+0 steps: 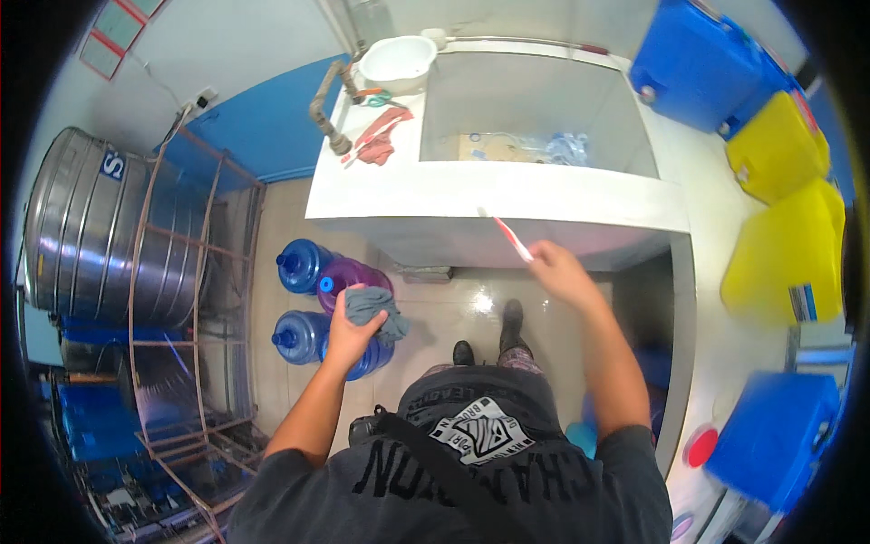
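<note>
My left hand (347, 337) is closed around a bunched grey-green cloth (379, 313), held out over the floor at the left. Part of the cloth hangs past the fingers. In my right hand (553, 268) is a red and white toothbrush (512, 238), gripped by its handle end. Its head points up and to the left, overlapping the front edge of the white counter (544, 192) in this view. The two hands are well apart.
On the counter's left lie a reddish cloth (376, 147), scissors (381, 99) and a white basin (397, 63), beside a bent pipe (319, 109). A recessed basin (535, 91) holds crumpled plastic. Water bottles (299, 335) stand on the floor; yellow (787, 254) and blue jugs (775, 440) line the right.
</note>
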Tool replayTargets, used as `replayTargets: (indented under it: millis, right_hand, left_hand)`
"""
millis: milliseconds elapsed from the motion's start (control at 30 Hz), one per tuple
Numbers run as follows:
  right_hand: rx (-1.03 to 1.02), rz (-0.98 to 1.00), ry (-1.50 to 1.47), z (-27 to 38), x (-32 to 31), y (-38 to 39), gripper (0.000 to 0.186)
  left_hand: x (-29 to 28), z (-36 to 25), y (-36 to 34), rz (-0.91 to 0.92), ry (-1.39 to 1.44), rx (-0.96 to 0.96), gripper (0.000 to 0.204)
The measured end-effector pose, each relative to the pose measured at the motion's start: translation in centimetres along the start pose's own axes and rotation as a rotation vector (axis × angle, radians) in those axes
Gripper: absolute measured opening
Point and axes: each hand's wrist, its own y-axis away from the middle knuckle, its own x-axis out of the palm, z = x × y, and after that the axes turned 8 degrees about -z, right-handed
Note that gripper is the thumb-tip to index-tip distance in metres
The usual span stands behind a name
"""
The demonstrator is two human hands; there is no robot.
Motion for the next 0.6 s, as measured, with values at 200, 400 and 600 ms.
replayTargets:
  millis: [200, 400, 600]
  right_hand:
    - [-0.053, 0.205, -0.112, 6.9, 9.9, -15.2, 0.036]
    - [-0.621, -0.136, 0.208, 9.9, 13.6, -27.8, 0.024]
    - [-1.031, 0.064, 0.384, 12.8, 18.9, -37.2, 0.029]
  left_hand:
    - [-4.8, 0.6, 3.8, -0.445, 0.051, -0.179, 0.059]
    - [-4.6, -0.4, 8.4, -0.817, 0.095, -0.317, 0.063]
    - [-0.6, -1.5, 8.8, -0.820, 0.059, -0.453, 0.062]
